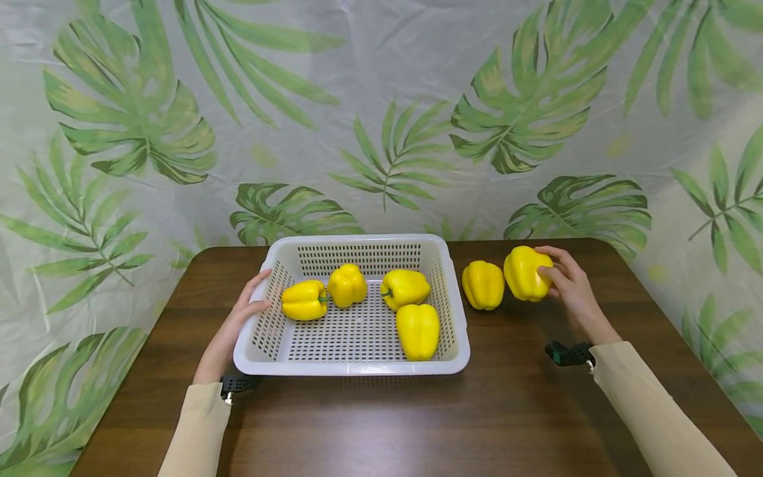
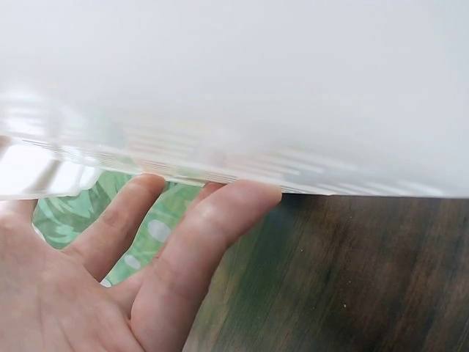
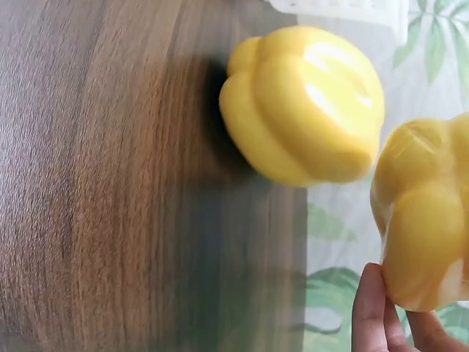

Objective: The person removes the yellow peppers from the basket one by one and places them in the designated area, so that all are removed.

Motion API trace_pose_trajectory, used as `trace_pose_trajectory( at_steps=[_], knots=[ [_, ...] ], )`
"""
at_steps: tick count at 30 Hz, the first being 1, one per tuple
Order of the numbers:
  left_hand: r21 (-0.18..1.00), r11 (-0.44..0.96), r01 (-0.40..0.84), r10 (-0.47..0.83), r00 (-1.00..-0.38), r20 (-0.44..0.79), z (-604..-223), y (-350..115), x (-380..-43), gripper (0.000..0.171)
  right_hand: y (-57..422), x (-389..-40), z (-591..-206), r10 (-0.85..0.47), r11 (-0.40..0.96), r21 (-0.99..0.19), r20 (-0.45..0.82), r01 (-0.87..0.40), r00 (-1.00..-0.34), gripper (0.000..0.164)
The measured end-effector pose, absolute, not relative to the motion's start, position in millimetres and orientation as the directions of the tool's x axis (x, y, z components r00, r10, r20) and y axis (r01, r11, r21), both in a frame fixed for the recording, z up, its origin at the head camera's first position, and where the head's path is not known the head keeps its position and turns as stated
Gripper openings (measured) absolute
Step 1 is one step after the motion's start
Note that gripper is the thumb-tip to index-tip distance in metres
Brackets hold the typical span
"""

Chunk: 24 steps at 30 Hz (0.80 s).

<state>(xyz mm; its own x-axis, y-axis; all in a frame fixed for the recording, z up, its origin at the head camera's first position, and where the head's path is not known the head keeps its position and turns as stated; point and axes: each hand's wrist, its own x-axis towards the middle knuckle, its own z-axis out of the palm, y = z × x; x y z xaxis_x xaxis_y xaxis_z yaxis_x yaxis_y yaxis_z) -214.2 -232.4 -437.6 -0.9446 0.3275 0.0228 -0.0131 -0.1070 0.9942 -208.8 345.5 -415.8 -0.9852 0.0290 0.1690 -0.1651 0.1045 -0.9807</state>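
A white plastic basket (image 1: 352, 369) with slotted walls stands on the table, with several yellow bell peppers inside. Against the outside of its left wall rests my left hand (image 1: 243, 308), thumb and fingers extended; the left wrist view shows the fingertips (image 2: 256, 194) touching the pale side. To the right of the basket my right hand (image 1: 569, 285) holds a yellow bell pepper (image 1: 527, 273) between thumb and fingers. Another bell pepper (image 1: 483, 285) sits on the table between that one and the basket. In the right wrist view the held bell pepper (image 3: 425, 213) is partly cut off.
The brown wooden table (image 1: 369, 430) reaches back to a leaf-patterned cloth (image 1: 411, 79) hanging behind it. Inside the basket, two bell peppers lie toward the left and two toward the right, one of these near the front right corner (image 1: 418, 332).
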Motion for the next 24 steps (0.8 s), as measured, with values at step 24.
trace_pose_trajectory(
  at_steps=[24],
  knots=[
    [0.995, -0.094, -0.022, 0.321, -0.947, 0.009, -439, -232, -215, 0.061, 361, -222, -454, 0.039, 0.35, -0.934, 0.086, -0.067, -0.996, 0.04]
  ],
)
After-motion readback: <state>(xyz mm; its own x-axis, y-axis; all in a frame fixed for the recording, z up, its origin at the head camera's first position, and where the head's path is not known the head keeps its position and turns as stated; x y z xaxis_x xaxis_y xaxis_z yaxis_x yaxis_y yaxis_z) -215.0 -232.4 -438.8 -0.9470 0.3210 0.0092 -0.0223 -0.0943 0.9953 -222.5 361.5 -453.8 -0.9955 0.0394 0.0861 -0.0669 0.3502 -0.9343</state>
